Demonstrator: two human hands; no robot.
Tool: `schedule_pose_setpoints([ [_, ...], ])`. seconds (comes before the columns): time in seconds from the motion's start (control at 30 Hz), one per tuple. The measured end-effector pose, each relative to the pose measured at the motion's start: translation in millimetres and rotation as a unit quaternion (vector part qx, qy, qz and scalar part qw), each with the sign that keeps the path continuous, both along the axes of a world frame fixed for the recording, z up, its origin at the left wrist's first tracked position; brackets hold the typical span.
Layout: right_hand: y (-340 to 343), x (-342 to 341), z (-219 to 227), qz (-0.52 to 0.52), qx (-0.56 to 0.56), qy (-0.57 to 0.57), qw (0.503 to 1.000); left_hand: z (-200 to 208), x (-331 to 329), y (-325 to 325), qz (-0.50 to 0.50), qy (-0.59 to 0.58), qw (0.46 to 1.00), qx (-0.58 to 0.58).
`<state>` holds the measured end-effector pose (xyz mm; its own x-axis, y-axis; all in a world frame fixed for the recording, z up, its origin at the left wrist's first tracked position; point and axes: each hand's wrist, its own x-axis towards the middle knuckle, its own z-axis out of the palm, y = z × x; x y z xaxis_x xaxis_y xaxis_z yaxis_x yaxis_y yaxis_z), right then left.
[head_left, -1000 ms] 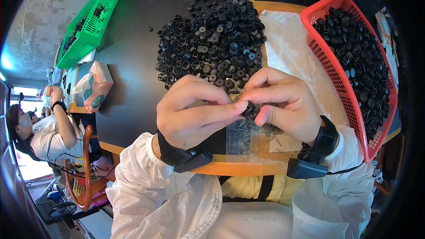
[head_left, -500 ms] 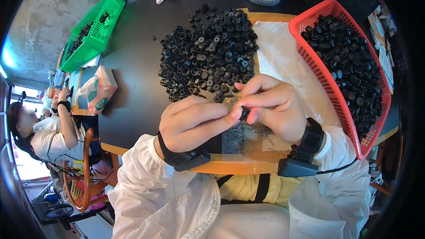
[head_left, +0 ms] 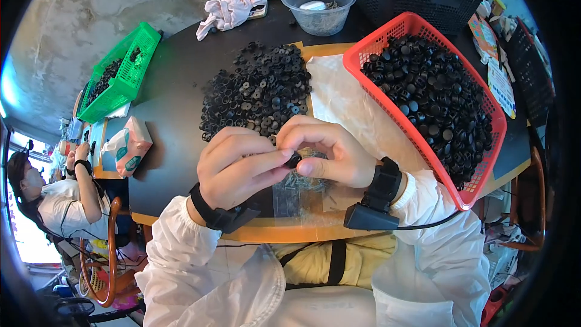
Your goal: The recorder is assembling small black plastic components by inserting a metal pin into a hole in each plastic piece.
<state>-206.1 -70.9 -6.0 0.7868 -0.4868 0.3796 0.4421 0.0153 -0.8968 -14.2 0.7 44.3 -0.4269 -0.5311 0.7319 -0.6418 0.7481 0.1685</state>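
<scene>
Between the fingertips of both hands, in front of my body, is a small round black plastic cap (head_left: 293,159). My left hand (head_left: 233,166) pinches it from the left with thumb and forefinger. From the other side, my right hand (head_left: 333,152) curves its thumb and forefinger around the same cap; their tips are partly hidden. Just beyond my hands lies a heap of loose black plastic rings and discs (head_left: 260,85). Thin clear trimmings (head_left: 305,183) lie on the work surface below my fingers.
A red basket (head_left: 426,154) full of black caps stands at the right. Left are a tissue pack (head_left: 130,148), a green basket (head_left: 126,85) and a co-worker (head_left: 66,197). At the back are a pink cloth (head_left: 233,9), a clear tub (head_left: 321,21) and a black crate (head_left: 417,0).
The view has shifted, bringing more of the table's far side into sight. The black cap is turned and shows its round face; my right thumb and forefinger are spread wider around it.
</scene>
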Motion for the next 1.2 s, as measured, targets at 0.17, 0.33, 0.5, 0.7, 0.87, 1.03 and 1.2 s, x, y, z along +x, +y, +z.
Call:
schedule_pose_setpoints([
  [0.17,0,-3,2,-0.016,-0.021,-0.031,0.999,11,-13,0,0.004,-0.035,0.999,-0.018],
  [0.33,-2,-2,-4,-0.037,-0.027,-0.078,0.996,22,-16,-1,-0.003,-0.092,0.994,-0.056],
  [0.5,-5,-7,-6,0.004,-0.005,-0.077,0.997,31,-12,-10,-0.085,-0.121,0.989,-0.027],
  [0.7,9,5,5,0.0,0.272,-0.138,0.952,65,-20,-39,-0.068,-0.12,0.99,-0.039],
  [0.87,-13,1,-7,-0.129,0.233,-0.11,0.957,83,-60,-84,-0.015,-0.146,0.988,0.037],
  [1.03,-26,0,-9,-0.24,0.138,-0.006,0.961,78,-71,-118,0.015,-0.165,0.986,0.035],
  [1.2,-36,-3,-20,-0.412,-0.359,0.213,0.81,87,-22,-79,0.034,-0.183,0.977,0.106],
])
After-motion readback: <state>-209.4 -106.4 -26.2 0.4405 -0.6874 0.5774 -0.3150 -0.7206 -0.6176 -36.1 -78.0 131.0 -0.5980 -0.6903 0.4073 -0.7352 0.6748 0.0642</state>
